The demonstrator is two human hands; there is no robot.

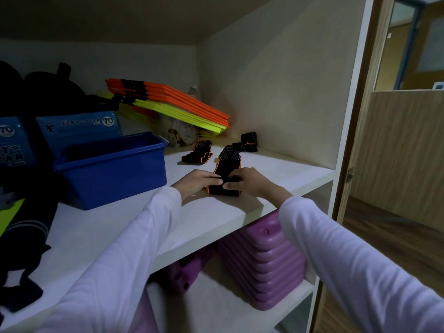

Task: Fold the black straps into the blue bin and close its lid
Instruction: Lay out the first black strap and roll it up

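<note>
Both arms reach forward over the shelf (216, 212), where the left hand (195, 182) and right hand (247, 181) pinch the near end of a black strap (225, 174), fingers curled on its fold. The strap's long axis runs away from the hands toward the back wall. The open blue bin (113, 169) sits left of the strap, nearer the left hand, so the folded strap likely goes leftward. Two more straps (198, 152) (247, 141) lie beyond. The bin's lid is not identifiable.
</note>
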